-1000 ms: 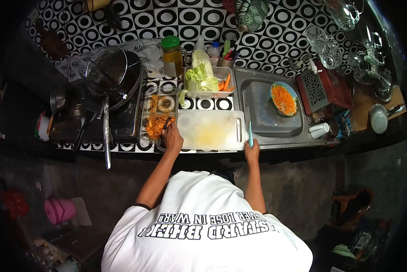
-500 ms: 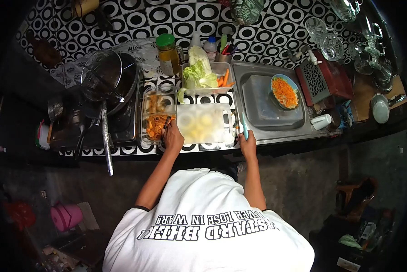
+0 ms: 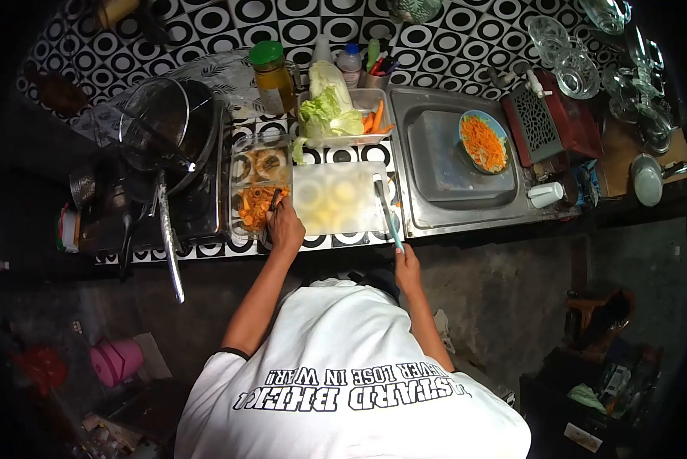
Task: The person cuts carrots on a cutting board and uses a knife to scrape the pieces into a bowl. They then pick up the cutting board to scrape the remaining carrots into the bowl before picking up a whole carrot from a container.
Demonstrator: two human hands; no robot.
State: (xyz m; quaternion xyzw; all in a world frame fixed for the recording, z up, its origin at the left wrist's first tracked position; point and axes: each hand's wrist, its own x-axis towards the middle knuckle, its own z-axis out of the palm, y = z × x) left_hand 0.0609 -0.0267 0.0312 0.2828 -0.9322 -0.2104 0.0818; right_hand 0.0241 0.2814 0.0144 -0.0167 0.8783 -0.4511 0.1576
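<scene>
In my left hand point(image 3: 287, 225), the fingers are closed around a narrow dark tool point(image 3: 274, 200) whose kind I cannot make out. It sits over the orange peelings point(image 3: 253, 205) in the near compartment of a clear divided container point(image 3: 233, 183). My right hand point(image 3: 407, 268) grips the teal handle of a knife point(image 3: 390, 218). The blade points away from me, over the right edge of a translucent cutting board point(image 3: 324, 180). Yellowish patches show on or through the board.
Behind the board, a clear tub point(image 3: 347, 142) holds leafy cabbage point(image 3: 332, 115) and carrots point(image 3: 374, 118). A plate of shredded carrot point(image 3: 483, 145) rests at the sink point(image 3: 427, 223). A pan with a strainer point(image 3: 159, 126) occupies the stove at left. A green-lidded jar point(image 3: 273, 84) stands behind.
My right hand has drawn back toward me, and the knife now leans left with its blade over the board's edge. My left hand stays at the peelings. The view has shifted slightly.
</scene>
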